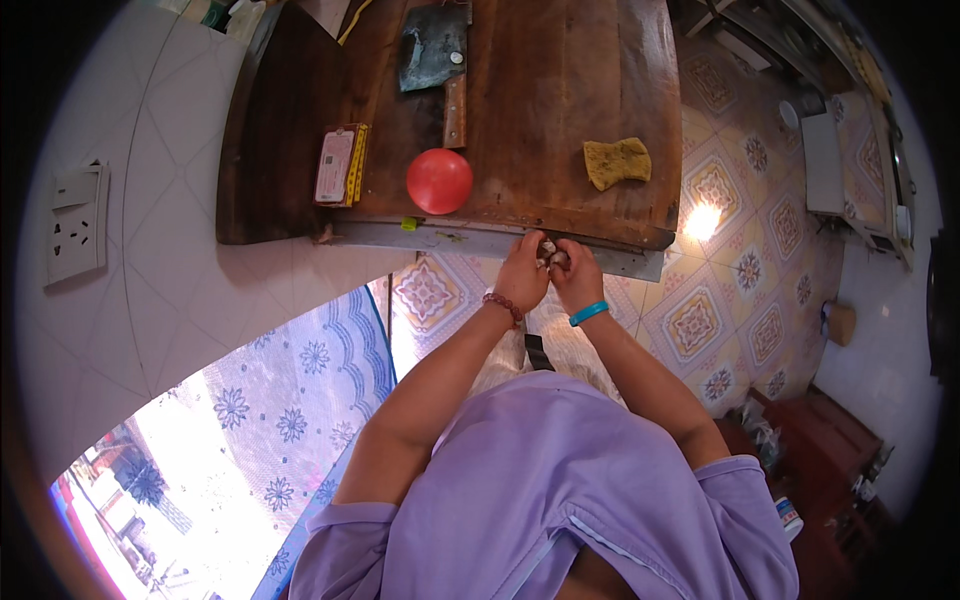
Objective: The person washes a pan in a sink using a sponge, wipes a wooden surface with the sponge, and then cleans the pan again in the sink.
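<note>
My left hand [524,271], with a beaded bracelet on its wrist, and my right hand [578,274], with a turquoise wristband, meet at the front edge of a wooden table. Between their fingertips they hold several small brown-and-white pieces [556,259] that look like garlic; the fingers partly hide them. A red ball [439,181] lies on the tabletop [525,135], to the left of my hands. Behind it is a cleaver [435,49] with a wooden handle pointing towards me. Farther right sits a worn yellow sponge [618,163].
A small printed box [340,165] lies near the table's left side, by the tiled wall [180,172] with its socket plate [77,225]. A bright green bit [409,223] rests on the grey front ledge [487,241]. A patterned curtain [300,390] hangs at lower left.
</note>
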Action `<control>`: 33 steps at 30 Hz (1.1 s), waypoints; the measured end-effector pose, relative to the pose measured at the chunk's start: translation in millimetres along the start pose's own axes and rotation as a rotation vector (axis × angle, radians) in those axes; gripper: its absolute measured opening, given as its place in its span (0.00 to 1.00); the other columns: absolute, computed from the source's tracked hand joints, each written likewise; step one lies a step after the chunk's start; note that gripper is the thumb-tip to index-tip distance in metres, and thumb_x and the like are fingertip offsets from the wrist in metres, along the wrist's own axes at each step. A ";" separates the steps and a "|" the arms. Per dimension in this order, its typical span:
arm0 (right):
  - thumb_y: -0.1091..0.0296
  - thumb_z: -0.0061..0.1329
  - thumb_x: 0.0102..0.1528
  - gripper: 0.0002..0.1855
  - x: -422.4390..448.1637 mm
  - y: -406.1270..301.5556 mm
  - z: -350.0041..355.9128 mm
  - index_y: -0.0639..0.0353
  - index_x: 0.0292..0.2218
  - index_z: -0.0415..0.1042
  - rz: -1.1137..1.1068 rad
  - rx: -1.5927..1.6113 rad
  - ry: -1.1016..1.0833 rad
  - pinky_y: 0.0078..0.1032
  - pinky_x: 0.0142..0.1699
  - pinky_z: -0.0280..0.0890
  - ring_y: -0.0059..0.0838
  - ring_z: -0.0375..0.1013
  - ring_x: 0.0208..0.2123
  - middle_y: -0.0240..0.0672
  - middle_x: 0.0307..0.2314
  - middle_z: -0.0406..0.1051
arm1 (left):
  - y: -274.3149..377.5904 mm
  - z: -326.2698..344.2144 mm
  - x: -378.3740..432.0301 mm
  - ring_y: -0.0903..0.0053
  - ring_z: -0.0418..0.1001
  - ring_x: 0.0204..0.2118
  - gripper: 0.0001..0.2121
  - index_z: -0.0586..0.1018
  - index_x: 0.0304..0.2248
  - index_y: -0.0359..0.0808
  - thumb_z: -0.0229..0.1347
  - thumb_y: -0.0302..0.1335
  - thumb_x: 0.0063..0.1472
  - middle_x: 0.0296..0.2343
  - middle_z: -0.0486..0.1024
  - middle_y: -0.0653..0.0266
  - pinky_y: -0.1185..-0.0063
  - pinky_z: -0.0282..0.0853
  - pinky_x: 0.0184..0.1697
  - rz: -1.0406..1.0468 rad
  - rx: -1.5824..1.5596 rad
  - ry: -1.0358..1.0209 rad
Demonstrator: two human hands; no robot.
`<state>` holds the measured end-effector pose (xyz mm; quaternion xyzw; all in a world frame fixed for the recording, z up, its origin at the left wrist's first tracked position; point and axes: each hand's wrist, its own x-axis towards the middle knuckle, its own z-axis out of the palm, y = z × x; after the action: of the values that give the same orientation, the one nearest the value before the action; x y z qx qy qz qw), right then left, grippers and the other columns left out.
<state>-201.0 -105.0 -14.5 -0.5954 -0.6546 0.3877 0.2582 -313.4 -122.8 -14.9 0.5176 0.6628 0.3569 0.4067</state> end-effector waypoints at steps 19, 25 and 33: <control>0.77 0.45 0.37 0.10 5.3 -54.9 8.5 0.62 0.26 0.65 -0.229 -0.027 -0.248 0.33 0.31 0.58 0.44 0.63 0.27 0.45 0.22 0.63 | 3.7 -57.8 -9.2 0.87 0.64 0.21 0.13 0.62 0.35 0.37 0.44 0.36 0.54 0.22 0.65 0.68 0.88 0.59 0.17 -0.389 -0.533 -0.121; 0.74 0.46 0.35 0.08 17.1 -96.2 53.9 0.62 0.23 0.64 -0.402 0.002 -0.314 0.33 0.30 0.58 0.43 0.62 0.25 0.44 0.19 0.62 | -8.8 -90.5 -23.0 0.89 0.62 0.18 0.08 0.63 0.30 0.38 0.44 0.34 0.55 0.20 0.65 0.71 0.88 0.56 0.15 -0.497 -0.823 0.236; 0.72 0.47 0.34 0.13 40.0 -134.1 126.4 0.61 0.27 0.67 -0.573 0.027 -0.452 0.29 0.31 0.60 0.38 0.63 0.26 0.40 0.20 0.64 | -43.6 -147.3 -22.2 0.80 0.66 0.26 0.06 0.66 0.29 0.38 0.46 0.32 0.54 0.24 0.67 0.68 0.81 0.65 0.26 -0.366 -1.341 0.486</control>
<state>-386.1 -89.8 18.2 -0.2839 -0.8301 0.4301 0.2130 -461.5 -161.3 10.9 -0.0549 0.4495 0.7165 0.5306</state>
